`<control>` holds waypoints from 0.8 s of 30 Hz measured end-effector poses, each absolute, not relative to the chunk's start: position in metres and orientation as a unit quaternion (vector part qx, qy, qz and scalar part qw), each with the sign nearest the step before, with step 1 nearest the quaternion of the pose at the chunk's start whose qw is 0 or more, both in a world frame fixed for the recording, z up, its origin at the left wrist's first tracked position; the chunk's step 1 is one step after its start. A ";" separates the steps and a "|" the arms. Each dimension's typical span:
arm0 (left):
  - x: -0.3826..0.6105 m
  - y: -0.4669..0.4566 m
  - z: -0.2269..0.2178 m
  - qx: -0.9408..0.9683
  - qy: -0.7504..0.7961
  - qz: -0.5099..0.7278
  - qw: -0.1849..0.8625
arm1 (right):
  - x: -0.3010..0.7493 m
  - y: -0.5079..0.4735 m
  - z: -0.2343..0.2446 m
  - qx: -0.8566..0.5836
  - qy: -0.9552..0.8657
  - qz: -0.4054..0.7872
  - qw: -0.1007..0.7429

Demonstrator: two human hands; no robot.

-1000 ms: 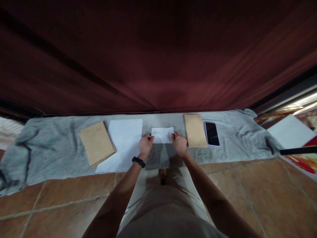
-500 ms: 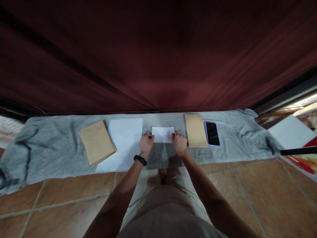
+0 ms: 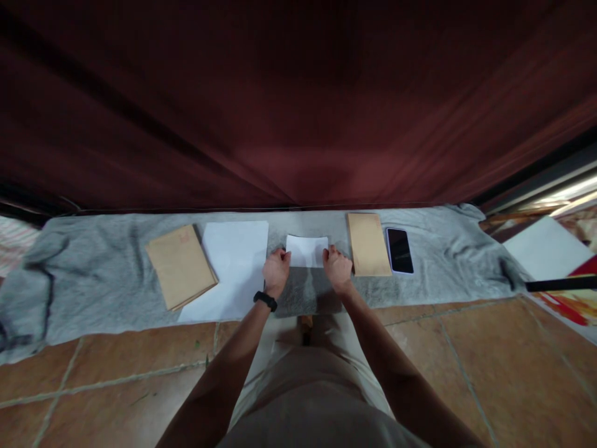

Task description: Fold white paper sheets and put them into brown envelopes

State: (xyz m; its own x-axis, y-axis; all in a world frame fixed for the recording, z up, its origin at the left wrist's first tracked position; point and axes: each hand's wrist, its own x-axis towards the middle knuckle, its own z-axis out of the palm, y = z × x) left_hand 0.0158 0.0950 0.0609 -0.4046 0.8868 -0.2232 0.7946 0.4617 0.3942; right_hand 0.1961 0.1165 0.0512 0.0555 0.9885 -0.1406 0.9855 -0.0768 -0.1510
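A small white sheet of paper [image 3: 306,251], looking folded, is stretched between my two hands over the grey cloth [image 3: 112,274]. My left hand [image 3: 277,271] pinches its left edge, and a black band circles that wrist. At the right edge, my right hand [image 3: 337,267] grips the paper with curled fingers. Left of my left hand lie larger white sheets [image 3: 236,261], partly covered by a stack of brown envelopes [image 3: 181,266]. Close beside my right hand rests another brown envelope or small stack [image 3: 369,244].
A smartphone [image 3: 400,251] with a pale purple edge lies right of the right-hand envelope. Dark red fabric [image 3: 298,124] rises behind the cloth-covered surface. A white panel [image 3: 548,249] and a black bar [image 3: 562,284] stand at far right. Brown floor tiles [image 3: 508,354] lie below.
Both hands keep hold of the paper's edges. Its top edge sits slightly higher and bows a little more. The whole view has shifted slightly.
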 end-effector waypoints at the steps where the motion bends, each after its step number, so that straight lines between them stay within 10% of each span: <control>1: 0.016 0.095 0.061 0.509 0.829 0.112 0.202 | 0.196 0.116 0.051 -0.726 -0.679 0.103 0.008; 24: 0.014 0.095 0.058 0.496 0.831 0.120 0.220 | 0.200 0.116 0.048 -0.744 -0.660 0.101 0.026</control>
State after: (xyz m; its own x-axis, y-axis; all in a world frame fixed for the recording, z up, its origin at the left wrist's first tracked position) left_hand 0.0139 0.0951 0.0583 -0.4104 0.8779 -0.2465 0.7719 0.4784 0.4187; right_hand 0.1997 0.1157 0.0481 0.1080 0.9874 -0.1153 0.9768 -0.1270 -0.1727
